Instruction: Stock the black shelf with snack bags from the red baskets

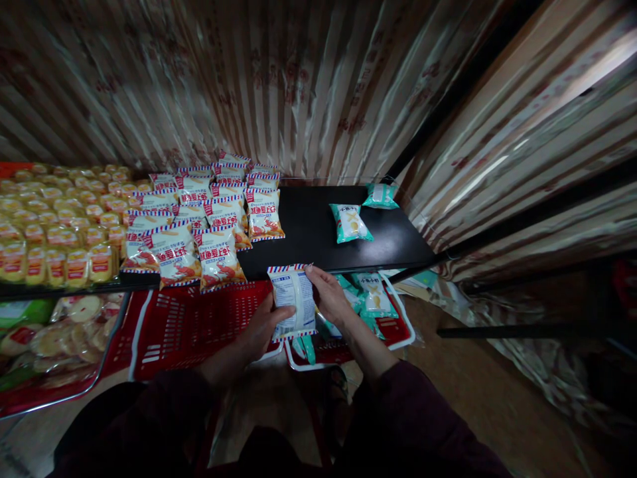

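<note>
Both of my hands hold one snack bag (292,302), its printed back with a centre seam facing me and striped bands at top and bottom. My left hand (266,322) grips its left side, the thumb lying across the lower front. At the upper right edge, my right hand (327,292) pinches the bag near its striped top. Behind it on the black shelf (308,232) stand several white and orange snack bags (219,255) with the same striped edges, grouped in rows. Two teal and white snack bags (350,222) lie farther right on that shelf.
Below the shelf is a red basket (184,325), with another basket (405,325) of teal bags to its right. Several yellow packaged cakes (64,226) fill the shelf's left end. A basket of round packaged snacks (74,332) sits lower left. Striped curtains (298,86) hang behind.
</note>
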`<state>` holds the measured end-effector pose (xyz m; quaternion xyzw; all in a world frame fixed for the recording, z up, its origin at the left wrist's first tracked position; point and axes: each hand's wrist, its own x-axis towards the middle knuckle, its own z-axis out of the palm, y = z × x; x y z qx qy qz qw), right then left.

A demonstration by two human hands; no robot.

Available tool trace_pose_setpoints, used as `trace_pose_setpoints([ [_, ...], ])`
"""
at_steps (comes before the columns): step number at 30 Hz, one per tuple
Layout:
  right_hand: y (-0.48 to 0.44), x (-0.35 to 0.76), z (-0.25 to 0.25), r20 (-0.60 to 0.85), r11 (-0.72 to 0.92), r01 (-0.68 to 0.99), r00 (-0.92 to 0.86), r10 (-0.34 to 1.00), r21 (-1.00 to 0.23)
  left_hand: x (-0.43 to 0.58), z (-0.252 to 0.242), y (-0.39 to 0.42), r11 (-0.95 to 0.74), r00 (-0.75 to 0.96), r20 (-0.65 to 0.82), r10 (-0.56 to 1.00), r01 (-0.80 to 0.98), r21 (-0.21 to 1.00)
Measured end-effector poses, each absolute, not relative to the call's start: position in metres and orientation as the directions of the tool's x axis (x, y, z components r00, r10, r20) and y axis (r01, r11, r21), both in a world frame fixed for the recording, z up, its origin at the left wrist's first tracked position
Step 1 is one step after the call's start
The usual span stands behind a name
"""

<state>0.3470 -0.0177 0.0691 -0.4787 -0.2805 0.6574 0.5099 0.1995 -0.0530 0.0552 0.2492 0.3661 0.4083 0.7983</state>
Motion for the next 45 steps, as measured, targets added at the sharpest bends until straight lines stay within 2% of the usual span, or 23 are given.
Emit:
trace_pose_setpoints([
  [9,-0.015,0.346,0.071,-0.421,-0.334,-0.459,0.101,0.901,-0.824,0.198,0.052,-0.054,0.583,0.479,-0.377,0.793,-0.419,0.696],
  [17,-0.015,0.344,0.068,-0.430,-0.320,-0.426,0.193,0.882,-0.846,0.196,0.047,-0.054,0.551,0.473,-0.372,0.799,-0.327,0.767],
  [24,-0.015,0.344,0.062,-0.393,-0.301,-0.315,0.293,0.871,-0.900,0.197,0.062,-0.049,0.460,0.365,-0.342,0.866,-0.316,0.830],
  [31,-0.018,0.343,0.054,-0.301,-0.272,-0.141,0.263,0.917,-0.952,0.195,0.065,-0.045,0.421,0.253,-0.358,0.899,-0.271,0.866],
  [40,-0.017,0.345,0.055,-0.280,-0.266,-0.087,0.296,0.913,-0.960,0.196,0.066,-0.045,0.374,0.170,-0.348,0.922,-0.154,0.915],
  [45,-0.019,0.345,0.056,-0.218,-0.230,-0.004,0.330,0.918,-0.973,0.195,0.064,-0.045,0.378,0.169,-0.350,0.921,-0.178,0.908],
])
